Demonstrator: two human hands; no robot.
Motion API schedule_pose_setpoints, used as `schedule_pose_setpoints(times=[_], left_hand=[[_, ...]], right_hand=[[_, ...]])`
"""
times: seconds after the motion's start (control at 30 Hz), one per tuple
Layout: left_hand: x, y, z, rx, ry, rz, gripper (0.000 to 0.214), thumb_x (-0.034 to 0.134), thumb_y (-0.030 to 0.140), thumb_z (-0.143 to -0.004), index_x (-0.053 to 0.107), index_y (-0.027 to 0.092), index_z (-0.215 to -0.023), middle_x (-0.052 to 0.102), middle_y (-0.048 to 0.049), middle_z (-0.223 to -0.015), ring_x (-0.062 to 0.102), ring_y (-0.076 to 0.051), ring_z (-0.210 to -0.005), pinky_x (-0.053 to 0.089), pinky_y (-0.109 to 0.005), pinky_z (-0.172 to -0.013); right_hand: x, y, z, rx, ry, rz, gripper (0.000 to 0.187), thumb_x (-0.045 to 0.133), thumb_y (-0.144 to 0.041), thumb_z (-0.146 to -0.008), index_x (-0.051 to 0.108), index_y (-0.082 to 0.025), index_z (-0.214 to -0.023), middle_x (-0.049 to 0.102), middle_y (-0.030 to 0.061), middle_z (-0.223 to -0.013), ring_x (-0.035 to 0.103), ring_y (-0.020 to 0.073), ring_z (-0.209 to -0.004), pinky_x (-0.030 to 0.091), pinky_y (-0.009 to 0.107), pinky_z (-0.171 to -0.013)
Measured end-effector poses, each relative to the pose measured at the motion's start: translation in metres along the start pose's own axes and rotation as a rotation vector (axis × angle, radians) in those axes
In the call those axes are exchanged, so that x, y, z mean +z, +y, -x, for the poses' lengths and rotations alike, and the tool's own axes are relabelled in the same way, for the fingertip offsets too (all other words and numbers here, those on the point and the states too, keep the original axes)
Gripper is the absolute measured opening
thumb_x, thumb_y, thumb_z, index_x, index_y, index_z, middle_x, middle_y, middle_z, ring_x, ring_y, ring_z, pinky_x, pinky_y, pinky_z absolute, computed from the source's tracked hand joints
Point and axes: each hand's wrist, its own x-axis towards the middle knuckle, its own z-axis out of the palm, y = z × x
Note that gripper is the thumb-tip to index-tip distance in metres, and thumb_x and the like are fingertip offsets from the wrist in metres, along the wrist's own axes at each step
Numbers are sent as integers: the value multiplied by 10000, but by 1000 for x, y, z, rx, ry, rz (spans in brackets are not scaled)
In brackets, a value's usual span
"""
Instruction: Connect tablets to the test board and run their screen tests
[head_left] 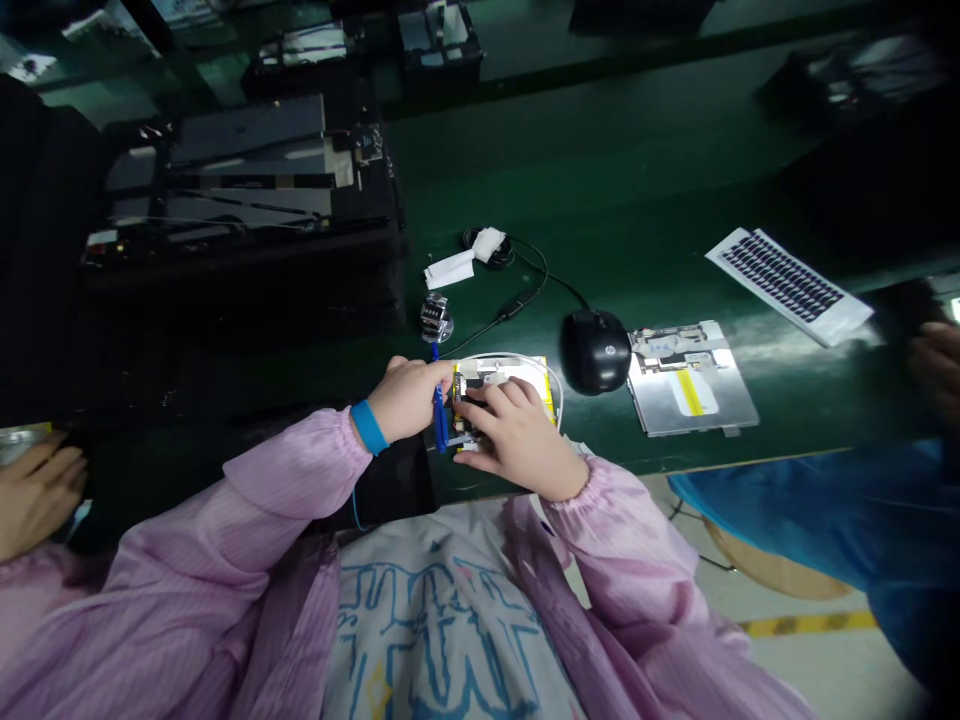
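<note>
My left hand (409, 398) is closed around a thin blue tool (439, 412) whose tip points down at a small electronic assembly (504, 378) with yellow and white parts near the table's front edge. My right hand (517, 430) lies on top of that assembly, fingers curled and pressing it down. A blue wrist strap (369, 427) circles my left wrist. Much of the assembly is hidden under my fingers.
A black mouse (595, 350) and a metal plate with yellow tape (690, 378) lie to the right. A tally counter (436, 318), white paper (450, 269) and cable lie behind. Stacked black trays (240, 200) fill the left. Another person's hand (37, 490) is far left, a blue-sleeved person (862, 500) right.
</note>
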Motion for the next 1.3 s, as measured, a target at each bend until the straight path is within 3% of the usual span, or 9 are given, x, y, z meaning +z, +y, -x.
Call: schedule_pose_setpoints(times=[0.13,0.3,0.63,1.07,1.3], left_hand=[[-1,1,0,3,-5,19,99,495,109,-761,482,194,-711,642,15,-689,594,-182,-698,326,-346,-790],[-1,-1,0,11,-6,40,92,541,123,-733,486,196,-727,658,22,-717,604,-181,-725,331,-338,-801],[4,-2,-1,2,-16,-12,99,560,122,-725,502,201,-738,664,11,-723,610,-207,-761,318,-362,-813],[3,3,0,-1,3,22,118,558,96,-718,499,198,-722,688,15,-738,601,-189,-728,315,-353,-778],[2,4,0,1,-4,-3,110,561,113,-736,496,196,-705,675,6,-733,602,-196,-731,314,-350,-765]], right_hand=[[-1,4,-3,-16,28,-39,618,665,-622,-752,610,-183,-1183,597,128,-1170,505,305,-1004,380,467,-901],[4,7,2,-2,91,-142,547,668,-577,-777,631,-187,-1160,604,125,-1208,514,291,-1035,380,475,-963],[10,10,4,11,101,-198,580,643,-580,-793,588,-180,-1210,607,130,-1224,533,295,-1089,342,516,-1042],[11,10,6,-7,67,-148,616,620,-600,-801,591,-191,-1262,581,137,-1266,513,307,-1131,334,526,-1046],[10,-4,2,45,48,-83,585,540,-579,-866,561,-171,-1284,577,137,-1273,496,317,-1158,284,563,-1093]])
